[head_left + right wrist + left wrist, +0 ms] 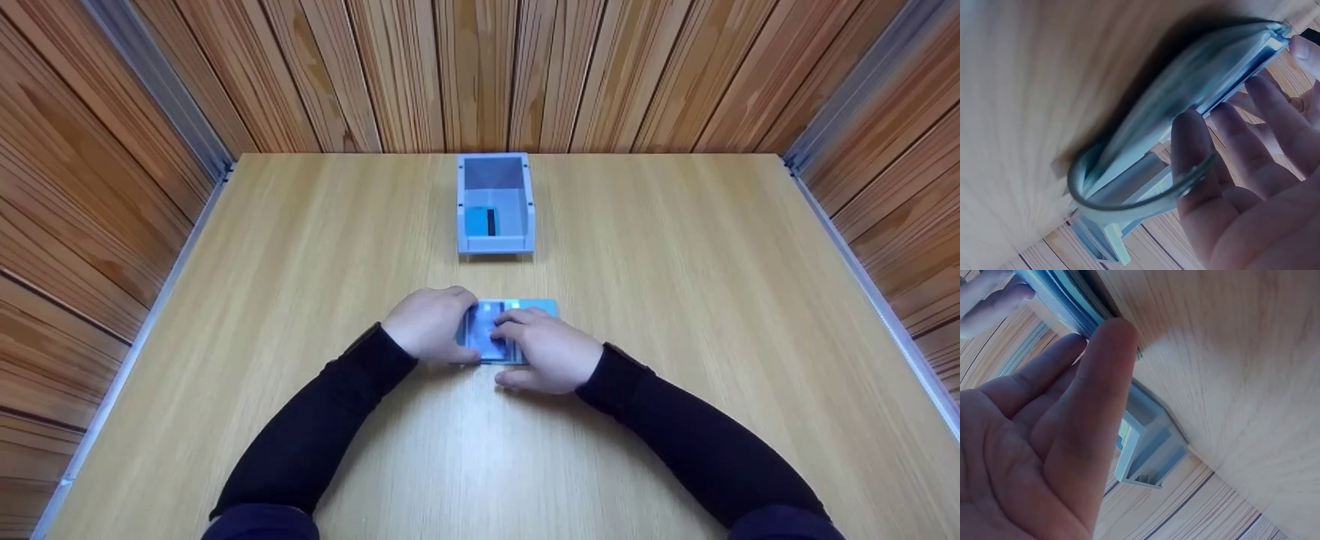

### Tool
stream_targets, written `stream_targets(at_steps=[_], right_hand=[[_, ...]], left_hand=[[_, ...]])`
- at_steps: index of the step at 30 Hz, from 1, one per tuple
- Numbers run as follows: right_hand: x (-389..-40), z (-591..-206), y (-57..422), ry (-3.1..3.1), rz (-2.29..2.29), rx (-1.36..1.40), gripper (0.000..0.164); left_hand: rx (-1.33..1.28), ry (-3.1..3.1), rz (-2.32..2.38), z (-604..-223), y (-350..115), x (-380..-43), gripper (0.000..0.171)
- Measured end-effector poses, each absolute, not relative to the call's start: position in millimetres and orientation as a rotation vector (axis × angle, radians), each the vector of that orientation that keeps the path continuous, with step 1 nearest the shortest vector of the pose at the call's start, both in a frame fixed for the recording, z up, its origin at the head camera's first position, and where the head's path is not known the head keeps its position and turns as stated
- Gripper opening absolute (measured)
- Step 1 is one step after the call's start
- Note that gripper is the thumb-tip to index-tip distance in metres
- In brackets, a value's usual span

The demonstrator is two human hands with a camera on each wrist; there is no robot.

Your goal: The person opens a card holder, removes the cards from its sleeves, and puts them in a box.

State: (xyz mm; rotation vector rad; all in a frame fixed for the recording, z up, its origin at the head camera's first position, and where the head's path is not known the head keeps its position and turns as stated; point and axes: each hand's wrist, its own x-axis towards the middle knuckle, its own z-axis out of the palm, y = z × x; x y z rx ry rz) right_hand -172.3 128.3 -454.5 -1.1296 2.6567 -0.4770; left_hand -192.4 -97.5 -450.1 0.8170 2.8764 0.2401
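A blue, flat folding wallet (541,306) lies opened on the table, with a shiny blue panel (486,330) on its left half. My left hand (433,324) grips the wallet's left end, thumb at the near edge and fingers at the far edge. In the left wrist view, its thumb (1112,354) touches the layered edge. My right hand (551,349) lies over the right half, fingertips on the panel and thumb by the near edge. In the right wrist view, the wallet's cover (1081,174) bends up in a curve beside the right thumb (1190,135).
Beyond the hands stands a grey plastic bin (496,244). Inside it lies a small flat blue piece (478,220) with a dark stripe. Wooden plank walls (480,75) bound the wooden table (337,225) at the back and both sides.
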Motion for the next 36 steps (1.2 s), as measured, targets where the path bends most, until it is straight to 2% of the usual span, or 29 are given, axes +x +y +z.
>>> stream_targets(at_steps=[9,18,36], right_hand=[[-199,-442,135,2.675,-0.799,-0.885,0.049],[-229,-440,126,2.616,-0.598,-0.755,0.047],[-236,-446,108,2.609,-0.63,-0.595,0.031]], left_hand=[[0.801,2.886,0.231,-451,-95,-191,0.078],[0.809,2.893,0.214,-450,-94,-191,0.078],[0.856,2.905,0.178,-452,-94,-189,0.077]])
